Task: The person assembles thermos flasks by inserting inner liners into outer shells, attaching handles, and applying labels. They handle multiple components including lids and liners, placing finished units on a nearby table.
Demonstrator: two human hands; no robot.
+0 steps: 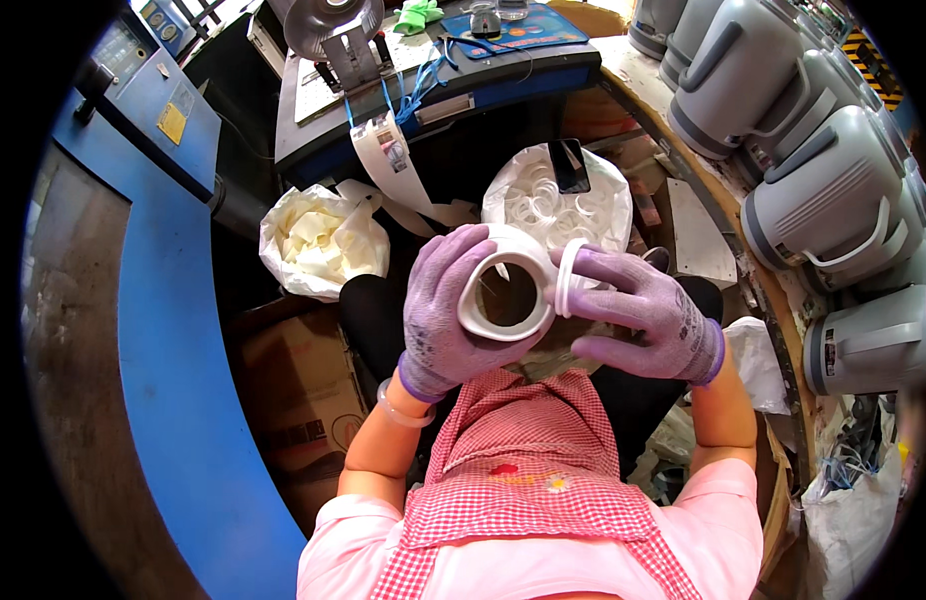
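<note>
green cloth (pixel 417 16) near blue mat (pixel 555 33) | yellow label (pixel 171 123) on blue cabinet (pixel 199 140) | brown cardboard box (pixel 288 375)

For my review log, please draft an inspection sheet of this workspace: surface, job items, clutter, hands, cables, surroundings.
Surface: dark table ahead bears a metal stand, green cloth and blue mat.
Job's things: hollow white part and white ring piece, both held; white bag of loose rings beyond.
Clutter: dark phone-like slab at that bag; second bag with pale pieces to its left.
Hands: gloved left hand grips the part; gloved right hand holds the ring piece beside it.
Cables: blue strands at the table's near edge; cords or straps, cannot tell.
Surroundings: grey jugs at right, blue panel at left.
</note>
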